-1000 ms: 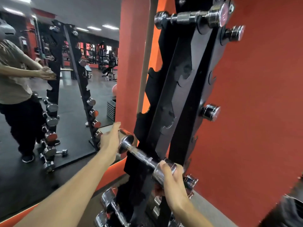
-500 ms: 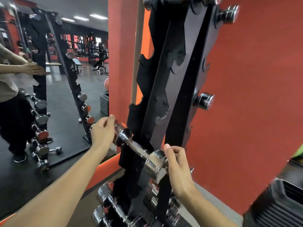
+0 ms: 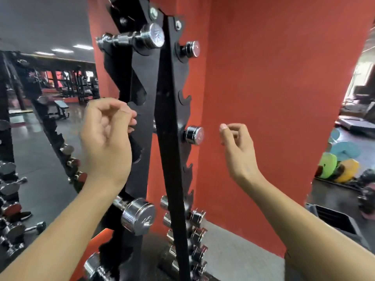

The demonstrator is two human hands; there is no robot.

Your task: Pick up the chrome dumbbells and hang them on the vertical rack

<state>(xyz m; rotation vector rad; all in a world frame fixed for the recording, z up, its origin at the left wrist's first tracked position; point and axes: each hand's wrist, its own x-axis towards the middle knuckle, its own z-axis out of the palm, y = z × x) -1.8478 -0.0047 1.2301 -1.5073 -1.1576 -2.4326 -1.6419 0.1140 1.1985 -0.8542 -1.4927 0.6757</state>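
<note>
The black vertical rack (image 3: 168, 122) stands against the red wall, right in front of me. A chrome dumbbell (image 3: 138, 217) rests in a lower cradle of the rack, its round end facing me. My left hand (image 3: 107, 138) hovers above it at mid-rack height, fingers loosely curled, holding nothing. My right hand (image 3: 237, 147) is raised to the right of the rack, fingers curled and apart, also empty. Other chrome dumbbells hang at the top (image 3: 132, 38), at mid height (image 3: 193, 134) and stacked near the base (image 3: 194, 218).
A wall mirror (image 3: 40, 138) on the left reflects the rack and the gym floor. The red wall (image 3: 274, 98) is behind the rack. Coloured weight plates (image 3: 341, 165) lie at the far right, and a dark stepped box (image 3: 332, 220) sits on the floor at lower right.
Both hands held the chrome dumbbell at the rack; they have let go and lifted away, and the dumbbell now rests in a lower cradle. The view has swung right and up.
</note>
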